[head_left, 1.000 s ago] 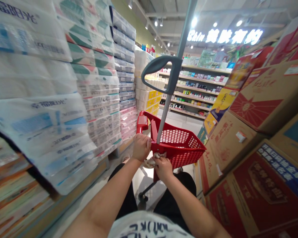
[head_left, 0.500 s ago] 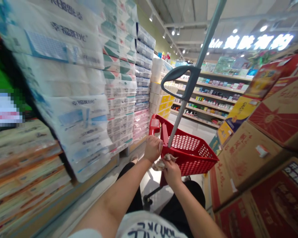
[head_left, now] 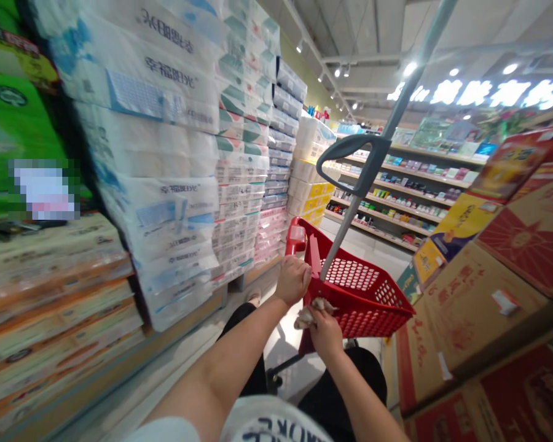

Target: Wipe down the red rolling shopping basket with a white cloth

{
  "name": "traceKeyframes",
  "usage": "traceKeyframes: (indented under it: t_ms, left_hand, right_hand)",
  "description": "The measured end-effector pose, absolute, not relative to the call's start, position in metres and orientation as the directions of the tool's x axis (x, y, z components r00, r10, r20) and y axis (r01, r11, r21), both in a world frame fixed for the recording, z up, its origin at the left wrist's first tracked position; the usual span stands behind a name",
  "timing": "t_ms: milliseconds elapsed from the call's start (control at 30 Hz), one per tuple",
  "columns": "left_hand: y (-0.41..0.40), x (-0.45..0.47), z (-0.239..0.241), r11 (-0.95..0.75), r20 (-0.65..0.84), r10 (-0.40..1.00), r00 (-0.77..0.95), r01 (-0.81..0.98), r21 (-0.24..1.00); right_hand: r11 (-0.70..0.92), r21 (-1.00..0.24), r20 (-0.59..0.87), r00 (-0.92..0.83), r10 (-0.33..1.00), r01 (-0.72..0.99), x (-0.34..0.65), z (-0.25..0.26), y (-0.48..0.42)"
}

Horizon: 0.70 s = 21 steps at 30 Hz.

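A red plastic shopping basket (head_left: 368, 322) on wheels, with perforated sides, stands tilted in front of my knees. My left hand (head_left: 293, 279) is closed around its red handle (head_left: 297, 238). Lower down, my right hand (head_left: 327, 333) is closed on a crumpled, stained cloth (head_left: 306, 318) at the basket's near wall; some of the cloth is hidden by the fingers. From the basket a grey pull rod (head_left: 345, 230) rises to the upper right, carrying a looped dark grey grip (head_left: 366, 166). Neither hand touches that grip.
Packs of toilet paper (head_left: 175, 209) are stacked high on the left, beside lower orange-and-white packs (head_left: 59, 313). Cardboard boxes (head_left: 470, 313) crowd the right side. Shelves of small goods (head_left: 396, 196) stand behind the basket. Pale floor (head_left: 203, 341) runs along the left stack's base.
The view has turned a little to the left, so the stacks, basket and boxes sit farther right. Both hands keep their holds on the handle and the cloth.
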State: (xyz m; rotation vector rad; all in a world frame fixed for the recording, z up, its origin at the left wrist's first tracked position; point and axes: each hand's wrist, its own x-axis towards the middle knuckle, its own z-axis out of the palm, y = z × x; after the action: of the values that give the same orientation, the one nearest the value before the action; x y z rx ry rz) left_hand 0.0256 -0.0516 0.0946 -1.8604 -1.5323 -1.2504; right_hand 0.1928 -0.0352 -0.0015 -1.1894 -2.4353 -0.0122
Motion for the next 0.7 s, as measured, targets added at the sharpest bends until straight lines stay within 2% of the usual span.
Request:
traceKeyframes:
  t_ms: [67,233,367,500,633,700]
  left_hand:
    - [-0.0524,0.0258,0.0944,-0.301,0.837,0.547,-0.020,0.928,0.218]
    - [-0.0550,0.0261,0.0959,-0.288,0.823,0.568,-0.019,0.932,0.220]
    - [-0.0554,0.0256,0.0966,-0.283,0.821,0.570,-0.012,0.936,0.210]
    - [-0.0553,0.0251,0.0971,-0.273,0.824,0.567,-0.020,0.939,0.211]
    - [-0.0559,0.0247,0.0976,-0.271,0.824,0.566,-0.020,0.940,0.209]
    - [-0.0560,0.0246,0.0972,-0.273,0.829,0.559,-0.025,0.938,0.213]
  right_hand:
    - [0.633,-0.168,0.421,-0.526,0.740,0.756,0.1927,0.0004,-0.0350]
    - [0.646,-0.148,0.370,-0.564,0.739,0.749,0.1937,0.0040,-0.0373]
    - [0.650,-0.166,0.401,-0.552,0.731,0.741,0.1951,0.0016,-0.0377]
    - [0.647,-0.150,0.347,-0.573,0.742,0.747,0.1954,0.0027,-0.0373]
    - [0.650,-0.154,0.402,-0.554,0.729,0.744,0.1944,0.0063,-0.0375]
    - [0.655,-0.139,0.375,-0.573,0.729,0.743,0.1932,0.0076,-0.0376]
